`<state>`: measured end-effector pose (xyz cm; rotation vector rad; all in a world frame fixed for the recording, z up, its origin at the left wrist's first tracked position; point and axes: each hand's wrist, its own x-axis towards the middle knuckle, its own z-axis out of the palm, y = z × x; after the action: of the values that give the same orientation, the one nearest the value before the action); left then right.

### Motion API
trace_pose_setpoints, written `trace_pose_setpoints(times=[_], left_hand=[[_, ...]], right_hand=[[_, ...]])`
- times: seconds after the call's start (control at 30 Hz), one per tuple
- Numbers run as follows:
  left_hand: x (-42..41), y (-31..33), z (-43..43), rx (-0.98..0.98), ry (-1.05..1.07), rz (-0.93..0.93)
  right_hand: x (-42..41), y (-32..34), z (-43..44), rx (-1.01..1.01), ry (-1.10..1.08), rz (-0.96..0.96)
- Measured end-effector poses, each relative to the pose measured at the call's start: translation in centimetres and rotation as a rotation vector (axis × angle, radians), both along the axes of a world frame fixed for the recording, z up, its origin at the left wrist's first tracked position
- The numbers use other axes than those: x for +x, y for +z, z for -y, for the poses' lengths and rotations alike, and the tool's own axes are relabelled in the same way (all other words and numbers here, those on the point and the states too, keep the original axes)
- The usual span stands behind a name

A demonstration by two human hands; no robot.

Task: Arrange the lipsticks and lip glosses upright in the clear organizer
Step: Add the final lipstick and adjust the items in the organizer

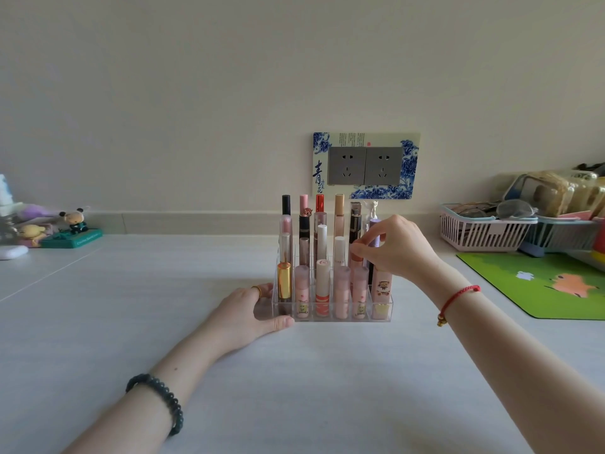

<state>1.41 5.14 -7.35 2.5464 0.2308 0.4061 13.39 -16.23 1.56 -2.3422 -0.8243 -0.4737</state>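
The clear organizer [330, 317] stands on the white table in the middle of the head view. Several lipsticks and lip glosses stand upright in its stepped rows, among them a gold tube [284, 280] at front left and a pink tube with a bear picture [382, 286] at front right. My left hand [258, 311] holds the organizer's left end, thumb along the front edge. My right hand [397, 245] hovers over the right side and pinches a purple-capped tube [374, 234] standing in the right column. Its lower part is hidden behind other tubes.
A grey double wall socket [365, 165] sits behind the organizer. Pink and blue baskets [484, 234] with glasses and packets stand at the right, beside a green mat [543, 283]. Small figurines [73, 224] line the left back edge.
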Motion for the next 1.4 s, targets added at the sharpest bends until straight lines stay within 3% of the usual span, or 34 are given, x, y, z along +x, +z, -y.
trace_pose_setpoints(times=[0.47,0.87,1.4], left_hand=[[0.0,0.1,0.0,-0.016,-0.005,-0.011],[0.0,0.0,0.1,-0.016,0.025,-0.035],[0.0,0.0,0.2,-0.031,0.012,-0.005]], right_hand=[[-0.8,-0.1,1.8,0.028,-0.015,0.1],[-2.4,-1.5,2.4,-0.132,0.068,0.113],[-2.2,-1.6,2.2,-0.138,0.049,0.148]])
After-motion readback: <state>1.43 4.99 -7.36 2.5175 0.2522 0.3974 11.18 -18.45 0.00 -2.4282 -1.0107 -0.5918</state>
